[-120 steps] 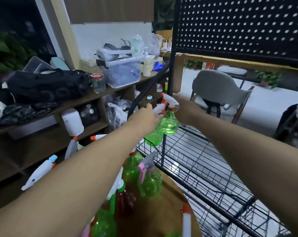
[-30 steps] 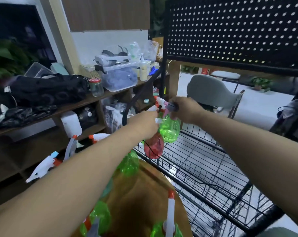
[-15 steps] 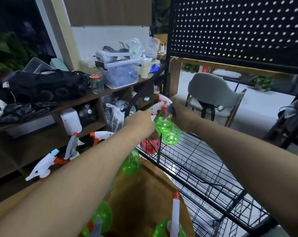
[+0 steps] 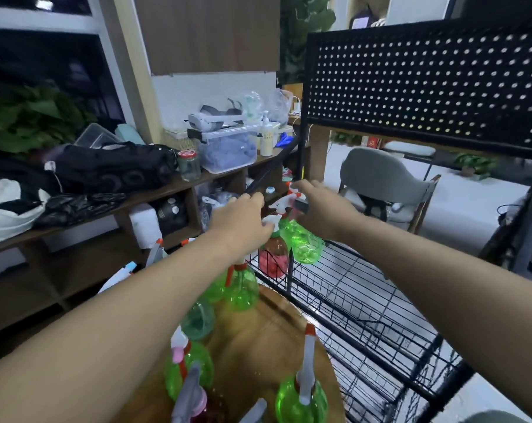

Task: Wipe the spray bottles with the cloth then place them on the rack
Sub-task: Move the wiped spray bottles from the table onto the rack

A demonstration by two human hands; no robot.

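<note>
- Bottles, pair, at the rack's (image 4: 354,303) near-left corner: green bottle (image 4: 305,246) just inside the corner post, red bottle (image 4: 273,258) touching it on the left, behind the wire end panel. Whether they stand on the shelf or hang by their triggers cannot be told.
- Left hand (image 4: 239,218): palm down, fingers curled over the red bottle's white sprayer head. Judged a top grip, so the body drops straight down into the corner.
- Right hand (image 4: 323,209): palm down over the green bottle's sprayer head, fingers reaching forward. Whether they close on the head cannot be told.
- Dark item (image 4: 300,206), small, under the right hand. It may be the cloth, but this is unconfirmed.
- Position: both bottles sit directly beneath the hands, at the far reach of both arms.
- Stock remaining: several spare bottles (image 4: 301,398) upright on the round wooden table (image 4: 255,337) beside the rack, judged to be awaiting wiping.
</note>
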